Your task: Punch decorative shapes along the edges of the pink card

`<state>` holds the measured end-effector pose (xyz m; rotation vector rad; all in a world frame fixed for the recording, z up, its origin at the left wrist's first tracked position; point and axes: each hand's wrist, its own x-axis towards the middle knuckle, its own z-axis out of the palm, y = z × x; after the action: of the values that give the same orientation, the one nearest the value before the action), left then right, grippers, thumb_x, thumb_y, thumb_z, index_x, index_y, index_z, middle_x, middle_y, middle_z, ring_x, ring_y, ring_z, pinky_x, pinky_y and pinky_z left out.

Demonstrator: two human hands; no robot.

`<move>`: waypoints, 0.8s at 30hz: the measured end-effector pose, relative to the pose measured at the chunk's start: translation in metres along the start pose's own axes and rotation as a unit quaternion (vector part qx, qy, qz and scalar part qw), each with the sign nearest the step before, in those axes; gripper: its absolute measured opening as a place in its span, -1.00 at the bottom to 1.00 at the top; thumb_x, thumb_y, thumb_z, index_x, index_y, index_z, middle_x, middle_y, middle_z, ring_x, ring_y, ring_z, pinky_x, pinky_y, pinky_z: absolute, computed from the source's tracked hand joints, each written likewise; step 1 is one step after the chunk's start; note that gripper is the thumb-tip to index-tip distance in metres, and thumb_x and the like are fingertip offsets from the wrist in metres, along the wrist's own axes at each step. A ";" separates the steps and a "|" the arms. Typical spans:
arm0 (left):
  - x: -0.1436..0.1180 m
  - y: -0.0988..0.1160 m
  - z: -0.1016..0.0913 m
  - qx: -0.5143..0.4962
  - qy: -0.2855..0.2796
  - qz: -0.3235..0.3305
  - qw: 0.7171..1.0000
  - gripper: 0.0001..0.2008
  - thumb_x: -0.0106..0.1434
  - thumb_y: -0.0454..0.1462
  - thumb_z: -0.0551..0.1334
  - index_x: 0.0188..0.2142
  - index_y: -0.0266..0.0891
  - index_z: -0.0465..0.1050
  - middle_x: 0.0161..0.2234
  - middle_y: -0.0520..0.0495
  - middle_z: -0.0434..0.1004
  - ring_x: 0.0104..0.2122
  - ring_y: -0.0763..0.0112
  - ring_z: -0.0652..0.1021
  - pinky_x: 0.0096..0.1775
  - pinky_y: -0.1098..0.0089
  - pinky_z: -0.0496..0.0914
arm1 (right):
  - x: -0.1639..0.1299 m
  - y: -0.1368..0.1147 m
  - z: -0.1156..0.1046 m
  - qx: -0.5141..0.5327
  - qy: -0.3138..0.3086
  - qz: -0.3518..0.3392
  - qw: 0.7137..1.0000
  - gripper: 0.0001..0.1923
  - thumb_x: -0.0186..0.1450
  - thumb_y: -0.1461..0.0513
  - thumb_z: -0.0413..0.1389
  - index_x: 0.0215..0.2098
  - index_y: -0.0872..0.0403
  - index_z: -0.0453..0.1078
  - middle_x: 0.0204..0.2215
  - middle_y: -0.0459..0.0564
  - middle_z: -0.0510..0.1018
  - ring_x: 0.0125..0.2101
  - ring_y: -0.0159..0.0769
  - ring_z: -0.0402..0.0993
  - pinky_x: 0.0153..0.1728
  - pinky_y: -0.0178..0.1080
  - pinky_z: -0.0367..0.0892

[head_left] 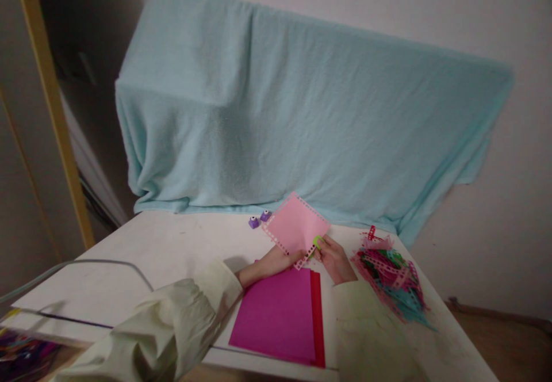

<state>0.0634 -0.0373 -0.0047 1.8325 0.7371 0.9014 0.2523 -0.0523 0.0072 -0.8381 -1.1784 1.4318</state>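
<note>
A pink sheet of paper [297, 224] with rows of punched holes along its edges is held up above the white table. My left hand [278, 259] pinches it at the lower corner, thumb on top. At the sheet's right edge, my right hand [334, 257] is closed around a small lime-green craft punch [318, 241], which sits over the paper's border. Part of the punch is hidden by my fingers. Beneath my left wrist lies a stack of magenta paper [276, 319], with red sheets [318, 319] showing along its right side.
Two small purple punches [253, 222] stand behind the pink sheet's left side. To the right is a heap of punched paper strips [394, 272] in several colours. A light blue cloth [302, 111] hangs at the back of the white table [172, 238]. A grey cable [99, 261] crosses its left side.
</note>
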 end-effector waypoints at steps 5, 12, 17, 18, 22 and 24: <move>0.000 0.001 0.000 0.005 0.003 0.002 1.000 -0.65 0.30 -0.17 0.11 0.02 -0.28 0.38 0.01 -0.12 0.46 -0.02 0.27 0.45 0.10 0.30 0.25 | 0.000 -0.002 0.002 -0.012 0.016 0.006 1.000 -0.71 0.17 0.03 0.23 -0.43 0.08 0.36 -0.52 -0.12 0.32 -0.57 -0.43 0.13 -0.51 -0.28 0.05; 0.000 -0.005 0.002 0.007 0.005 0.010 1.000 -0.62 0.29 -0.20 0.12 0.08 -0.27 0.33 0.08 -0.12 0.41 0.03 0.27 0.42 0.13 0.28 0.24 | 0.004 0.011 -0.009 -0.049 0.043 -0.016 0.998 -0.68 0.19 0.04 0.22 -0.51 0.08 0.31 -0.66 -0.21 0.18 -0.63 -0.46 -0.03 -0.56 -0.29 -0.11; 0.001 -0.006 0.003 0.006 0.005 0.013 1.000 -0.59 0.28 -0.22 0.13 0.11 -0.26 0.30 0.13 -0.10 0.35 0.08 0.26 0.38 0.17 0.27 0.18 | 0.003 0.016 -0.017 -0.109 0.062 -0.007 0.992 -0.66 0.20 0.07 0.22 -0.56 0.08 0.27 -0.72 -0.25 0.06 -0.65 -0.48 -0.13 -0.59 -0.27 -0.21; 0.001 -0.007 0.003 0.007 0.006 0.012 1.000 -0.58 0.27 -0.22 0.14 0.12 -0.26 0.29 0.13 -0.10 0.35 0.09 0.25 0.38 0.17 0.27 0.18 | 0.003 0.016 -0.017 -0.113 0.067 -0.006 0.991 -0.67 0.19 0.07 0.22 -0.55 0.09 0.28 -0.72 -0.25 0.06 -0.66 -0.48 -0.14 -0.59 -0.27 -0.22; 0.001 -0.014 0.003 0.002 0.014 0.013 1.000 -0.53 0.27 -0.20 0.15 0.15 -0.26 0.24 0.15 -0.14 0.32 0.10 0.24 0.37 0.18 0.24 0.18 | 0.002 0.015 -0.014 -0.112 0.088 -0.004 0.990 -0.68 0.14 0.05 0.26 -0.54 0.09 0.33 -0.71 -0.25 0.07 -0.65 -0.49 -0.15 -0.60 -0.28 -0.24; 0.001 -0.016 0.003 -0.006 0.010 0.017 1.000 -0.52 0.27 -0.18 0.16 0.16 -0.25 0.23 0.16 -0.14 0.31 0.11 0.23 0.36 0.18 0.23 0.18 | 0.002 0.014 -0.013 -0.107 0.104 0.001 0.989 -0.68 0.10 0.04 0.28 -0.53 0.09 0.36 -0.70 -0.24 0.10 -0.65 -0.49 -0.14 -0.60 -0.29 -0.24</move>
<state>0.0650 -0.0316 -0.0202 1.8336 0.7133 0.9451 0.2602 -0.0467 -0.0091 -1.1096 -1.1837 1.1996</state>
